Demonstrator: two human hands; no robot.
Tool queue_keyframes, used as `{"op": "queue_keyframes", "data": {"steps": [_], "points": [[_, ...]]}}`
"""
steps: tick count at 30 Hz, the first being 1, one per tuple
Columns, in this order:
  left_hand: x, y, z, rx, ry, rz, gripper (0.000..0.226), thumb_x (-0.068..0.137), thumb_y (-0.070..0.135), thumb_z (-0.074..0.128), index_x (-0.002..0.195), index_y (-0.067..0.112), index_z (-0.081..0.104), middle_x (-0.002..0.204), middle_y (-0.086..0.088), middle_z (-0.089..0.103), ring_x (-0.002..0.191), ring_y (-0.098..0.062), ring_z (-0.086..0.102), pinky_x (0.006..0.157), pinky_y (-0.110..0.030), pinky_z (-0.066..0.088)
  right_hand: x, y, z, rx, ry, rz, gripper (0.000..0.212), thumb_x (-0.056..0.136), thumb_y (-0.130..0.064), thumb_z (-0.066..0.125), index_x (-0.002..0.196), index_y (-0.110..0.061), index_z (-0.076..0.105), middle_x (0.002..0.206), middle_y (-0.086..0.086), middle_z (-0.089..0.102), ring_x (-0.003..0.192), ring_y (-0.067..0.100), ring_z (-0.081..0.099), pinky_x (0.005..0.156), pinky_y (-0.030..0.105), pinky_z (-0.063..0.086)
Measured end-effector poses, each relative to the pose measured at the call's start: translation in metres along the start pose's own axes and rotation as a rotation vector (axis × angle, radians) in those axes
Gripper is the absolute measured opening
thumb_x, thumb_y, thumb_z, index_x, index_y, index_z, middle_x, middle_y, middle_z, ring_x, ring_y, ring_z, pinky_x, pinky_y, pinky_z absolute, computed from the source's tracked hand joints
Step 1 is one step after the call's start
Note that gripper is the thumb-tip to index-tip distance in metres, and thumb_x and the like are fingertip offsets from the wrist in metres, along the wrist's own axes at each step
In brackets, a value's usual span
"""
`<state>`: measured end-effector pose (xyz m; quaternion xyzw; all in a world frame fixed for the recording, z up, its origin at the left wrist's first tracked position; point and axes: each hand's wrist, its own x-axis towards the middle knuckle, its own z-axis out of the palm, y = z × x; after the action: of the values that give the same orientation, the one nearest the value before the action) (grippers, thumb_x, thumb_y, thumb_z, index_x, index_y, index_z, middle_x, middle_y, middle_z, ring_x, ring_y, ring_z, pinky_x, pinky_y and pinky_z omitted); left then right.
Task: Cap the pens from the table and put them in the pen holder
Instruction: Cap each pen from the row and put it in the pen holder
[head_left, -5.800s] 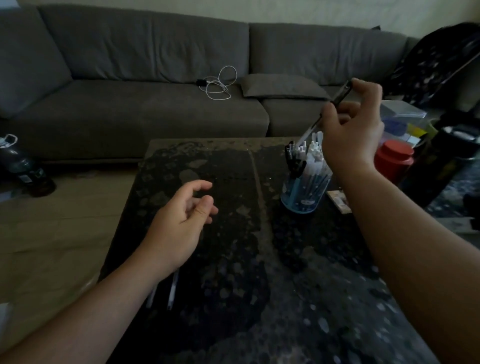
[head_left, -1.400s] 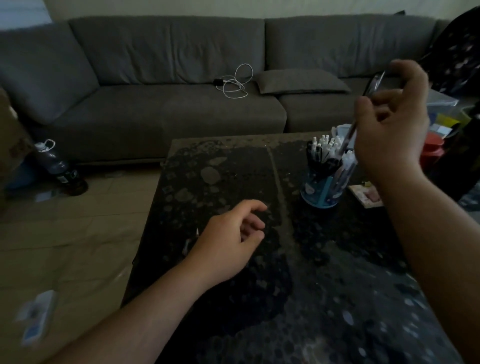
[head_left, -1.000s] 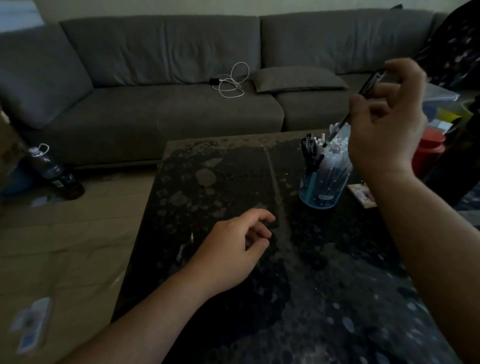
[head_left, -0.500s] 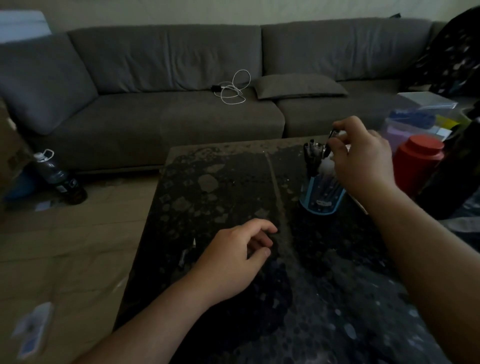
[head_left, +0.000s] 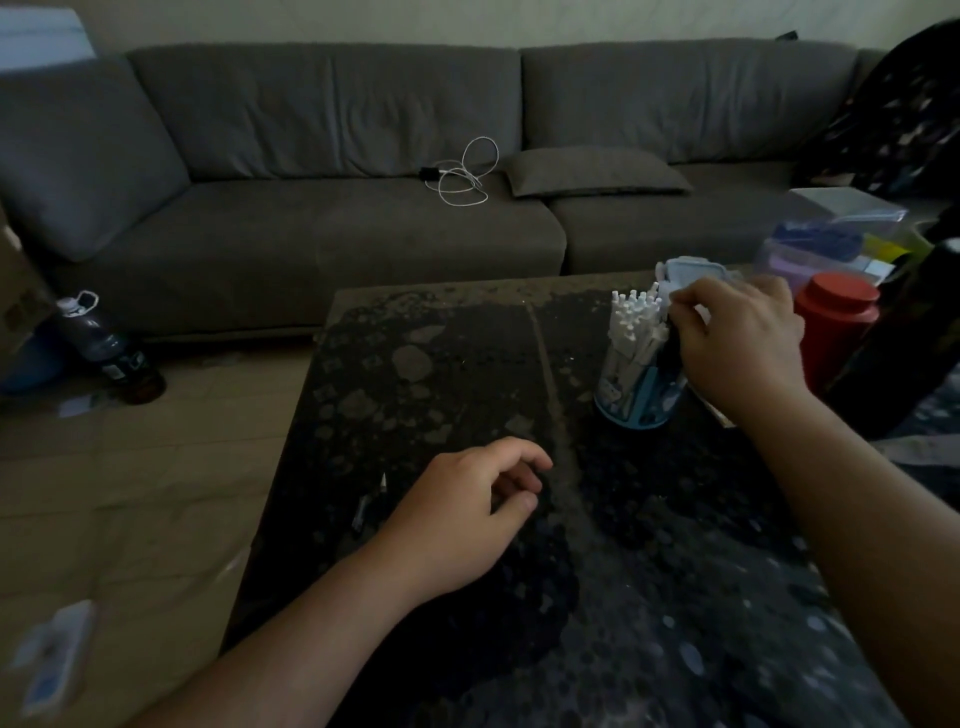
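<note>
A blue pen holder (head_left: 631, 402) full of white-capped pens (head_left: 634, 322) stands on the dark mottled table (head_left: 649, 571) at the right rear. My right hand (head_left: 737, 343) is against the holder's right side, its thumb and forefinger pinching the top of a dark pen (head_left: 670, 345) that sits down inside the holder. My left hand (head_left: 467, 514) rests low over the table's middle, fingers loosely curled and holding nothing. A loose pen (head_left: 384, 480) and a dark piece (head_left: 360, 512) lie on the table just left of that hand.
A red canister (head_left: 836, 322), a clear plastic box (head_left: 831, 234) and a tall dark bottle (head_left: 914, 332) crowd the table's right edge. Behind the table runs a grey sofa (head_left: 363, 223) with a white cable (head_left: 462, 174). A bottle (head_left: 109, 348) stands on the floor at left.
My right hand came down from above the holder and lowered the dark pen into it. My left hand has stayed in place over the table.
</note>
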<state>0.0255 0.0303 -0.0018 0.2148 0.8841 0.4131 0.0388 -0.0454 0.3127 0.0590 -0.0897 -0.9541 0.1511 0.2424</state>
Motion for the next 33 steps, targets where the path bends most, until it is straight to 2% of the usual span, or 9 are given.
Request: {"op": "queue_keyframes", "data": {"steps": [4,8,13,16,20,24,26,30,33], "points": [[0.000,-0.002,-0.001,0.008,0.008,0.013,0.026,0.098,0.021,0.070,0.117,0.039,0.070,0.103,0.020,0.072,0.098,0.007,0.066,0.085,-0.012,0.052,-0.005,0.003,-0.002,-0.036,0.041,0.011,0.028,0.103,-0.041,0.057,0.111,-0.021,0.073,0.138,0.005,0.048,0.130,0.037,0.036,0.099,0.056,0.038],[-0.001,-0.003,-0.004,0.034,0.018,0.012,0.024,0.098,0.023,0.070,0.115,0.040,0.071,0.102,0.022,0.072,0.098,0.008,0.065,0.085,-0.011,0.052,-0.006,0.007,-0.001,-0.021,0.032,0.046,0.041,0.107,-0.047,0.045,0.110,-0.019,0.074,0.135,0.006,0.048,0.127,0.036,0.037,0.098,0.055,0.038],[-0.001,-0.010,-0.021,0.163,0.040,-0.017,0.021,0.099,0.025,0.068,0.111,0.040,0.074,0.105,0.027,0.068,0.099,0.015,0.059,0.080,-0.002,0.044,-0.008,0.002,-0.008,0.203,0.225,0.020,0.039,0.108,-0.037,0.042,0.132,-0.021,0.067,0.129,0.005,0.054,0.123,0.030,0.045,0.102,0.048,0.039],[0.004,-0.027,-0.045,0.211,0.140,-0.106,0.032,0.100,0.011,0.062,0.109,0.039,0.076,0.110,0.024,0.068,0.099,0.009,0.061,0.086,-0.009,0.042,-0.023,-0.023,-0.015,0.283,0.269,-0.023,0.030,0.105,-0.026,0.050,0.129,-0.022,0.067,0.123,0.003,0.054,0.120,0.026,0.050,0.100,0.043,0.043],[0.003,-0.067,-0.083,0.290,0.182,-0.327,0.041,0.096,0.002,0.060,0.101,0.041,0.071,0.106,0.013,0.071,0.101,-0.011,0.066,0.087,-0.027,0.048,-0.084,-0.078,0.015,0.286,-0.146,-0.375,0.025,0.099,-0.024,0.058,0.121,-0.025,0.070,0.113,-0.004,0.060,0.109,0.015,0.056,0.093,0.034,0.049],[-0.013,-0.093,-0.102,0.276,0.081,-0.527,0.017,0.092,0.018,0.077,0.093,0.034,0.070,0.094,0.008,0.073,0.092,-0.016,0.070,0.083,-0.031,0.055,-0.143,-0.127,0.058,0.200,-0.703,-0.576,0.030,0.098,-0.039,0.059,0.126,-0.029,0.066,0.115,0.001,0.061,0.110,0.021,0.062,0.099,0.036,0.052],[-0.019,-0.096,-0.100,0.269,0.053,-0.549,0.012,0.089,0.028,0.082,0.097,0.029,0.074,0.090,0.008,0.074,0.089,-0.013,0.071,0.079,-0.028,0.054,-0.161,-0.141,0.071,0.198,-0.745,-0.613,0.034,0.100,-0.044,0.056,0.129,-0.029,0.064,0.117,0.003,0.059,0.111,0.024,0.060,0.100,0.036,0.050],[-0.023,-0.087,-0.086,0.304,0.015,-0.551,0.027,0.079,0.044,0.088,0.097,0.031,0.074,0.088,0.012,0.073,0.082,-0.007,0.069,0.076,-0.027,0.054,-0.176,-0.157,0.081,0.143,-0.730,-0.710,0.037,0.104,-0.053,0.048,0.133,-0.036,0.062,0.115,0.005,0.055,0.103,0.025,0.054,0.095,0.037,0.046],[-0.022,-0.082,-0.081,0.391,-0.003,-0.530,0.028,0.077,0.044,0.089,0.097,0.032,0.074,0.089,0.014,0.070,0.085,-0.008,0.067,0.076,-0.027,0.052,-0.170,-0.164,0.079,0.080,-0.753,-0.629,0.037,0.106,-0.053,0.046,0.129,-0.031,0.064,0.114,0.008,0.055,0.100,0.028,0.059,0.088,0.038,0.051]]}}
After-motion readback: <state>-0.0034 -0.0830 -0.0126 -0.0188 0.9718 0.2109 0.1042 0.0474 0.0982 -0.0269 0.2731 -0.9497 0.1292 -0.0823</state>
